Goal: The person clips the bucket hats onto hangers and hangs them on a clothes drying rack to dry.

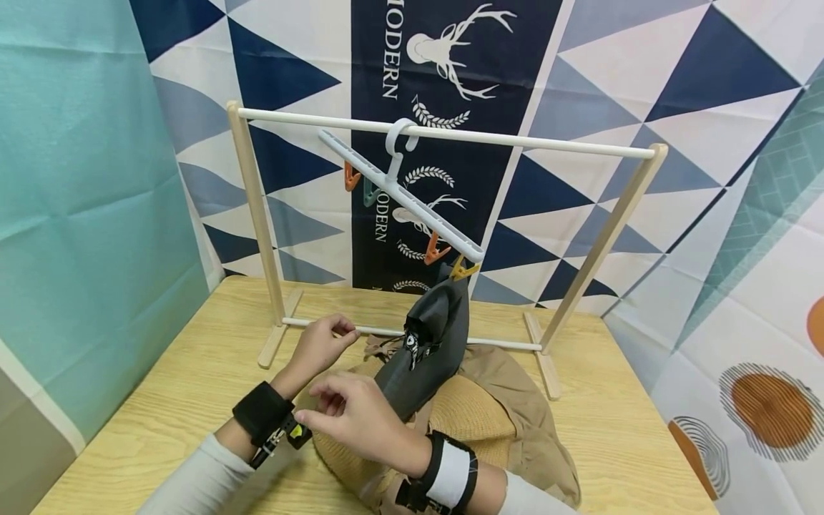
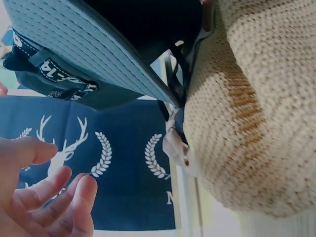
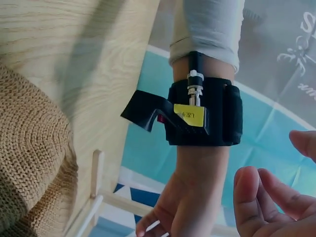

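Observation:
A dark grey bucket hat (image 1: 444,357) with a printed band hangs from the yellow clip (image 1: 465,269) at the low right end of a pale hanger (image 1: 418,207). The hanger tilts on the rack's white top rail. Loosely bent fingers of my left hand (image 1: 320,350) hold nothing, just left of the hat. Nearer to me, my right hand (image 1: 360,415) holds nothing either, its fingers loosely bent. In the left wrist view the hat (image 2: 113,59) is above and right of my fingers. Below it lies a woven straw hat (image 1: 473,415), partly covered by my right arm.
Two orange clips and a green clip (image 1: 370,193) also hang on the hanger. The wooden rack's posts (image 1: 601,247) stand on feet at both sides. Tan fabric (image 1: 541,436) spreads around the straw hat on the table (image 1: 618,415). Patterned cloth backs the table.

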Demonstrator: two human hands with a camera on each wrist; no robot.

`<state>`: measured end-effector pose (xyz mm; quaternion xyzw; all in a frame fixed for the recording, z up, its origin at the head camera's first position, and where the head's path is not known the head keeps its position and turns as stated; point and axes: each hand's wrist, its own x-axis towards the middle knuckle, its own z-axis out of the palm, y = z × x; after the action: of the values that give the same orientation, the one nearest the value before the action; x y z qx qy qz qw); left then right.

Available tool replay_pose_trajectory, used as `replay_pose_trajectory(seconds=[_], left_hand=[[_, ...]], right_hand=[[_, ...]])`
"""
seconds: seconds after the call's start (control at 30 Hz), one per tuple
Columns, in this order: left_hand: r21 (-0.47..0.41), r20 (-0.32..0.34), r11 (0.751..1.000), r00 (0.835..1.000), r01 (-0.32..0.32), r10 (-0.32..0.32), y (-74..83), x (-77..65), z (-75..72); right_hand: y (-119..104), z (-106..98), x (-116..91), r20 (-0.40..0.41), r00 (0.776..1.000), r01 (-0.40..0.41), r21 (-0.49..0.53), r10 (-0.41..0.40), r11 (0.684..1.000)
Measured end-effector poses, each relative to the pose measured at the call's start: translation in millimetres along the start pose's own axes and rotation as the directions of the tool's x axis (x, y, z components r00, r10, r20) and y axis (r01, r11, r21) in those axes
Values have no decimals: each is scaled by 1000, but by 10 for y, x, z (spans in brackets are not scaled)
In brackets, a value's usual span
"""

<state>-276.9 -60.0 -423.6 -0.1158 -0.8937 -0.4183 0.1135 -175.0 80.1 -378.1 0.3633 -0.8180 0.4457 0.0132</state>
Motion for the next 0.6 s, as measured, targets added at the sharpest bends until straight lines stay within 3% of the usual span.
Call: replay_pose_trajectory(seconds=[0.13,0.3,0.6], left_hand=[[35,19,998,999,44,-45,-71,-20,-19],[91,69,993,994,78,-84,-169,-77,-25],[114,99,987,987,112,-123,-185,-106,-52]], right_hand=[[4,-40,-11,-8,999,-39,-34,39,999],[14,-180,-54,-25,988,-152,-59,150,987],[10,-496,-127,-85,949,-314,-208,303,926]])
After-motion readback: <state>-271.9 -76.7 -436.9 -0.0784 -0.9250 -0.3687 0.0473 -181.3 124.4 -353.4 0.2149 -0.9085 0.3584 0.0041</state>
